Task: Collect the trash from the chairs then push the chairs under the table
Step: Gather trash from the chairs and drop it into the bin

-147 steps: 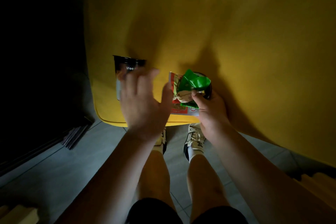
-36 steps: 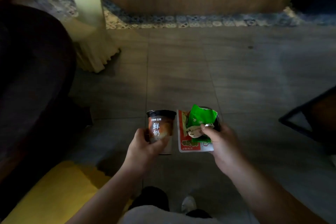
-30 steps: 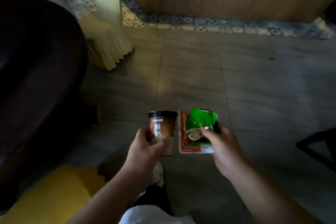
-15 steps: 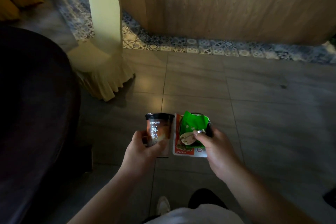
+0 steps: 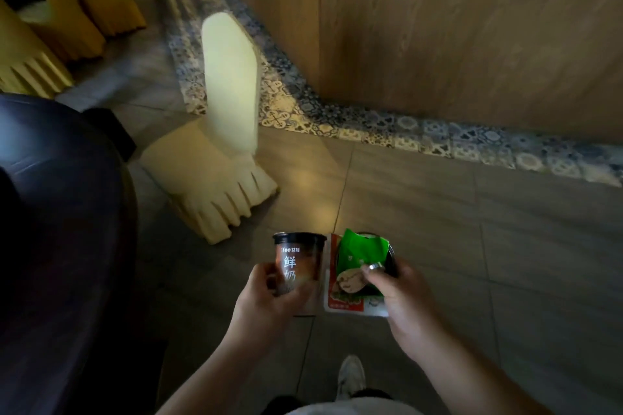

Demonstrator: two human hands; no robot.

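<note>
My left hand (image 5: 266, 307) grips a dark brown paper cup (image 5: 298, 263) with a black lid and white characters, held upright over the floor. My right hand (image 5: 404, 300) holds a bundle of trash: a green wrapper (image 5: 360, 251) on a red-and-white snack packet (image 5: 340, 300), with a dark round container (image 5: 392, 259) partly hidden behind them. A pale yellow covered chair (image 5: 229, 131) stands ahead to the left, its seat facing the dark round table (image 5: 57, 212) at my left.
Several more yellow covered chairs (image 5: 50, 34) stand at the far left. A wooden panelled wall (image 5: 455, 37) runs across the back above a strip of patterned tiles (image 5: 387, 126). Grey floor tiles (image 5: 472, 229) spread ahead and right. My shoe (image 5: 350, 377) shows below.
I took the cup off the yellow chair seat and turned away. In the last second the view rose, bringing the pale yellow chair and far chairs into sight. Both hands keep their holds.
</note>
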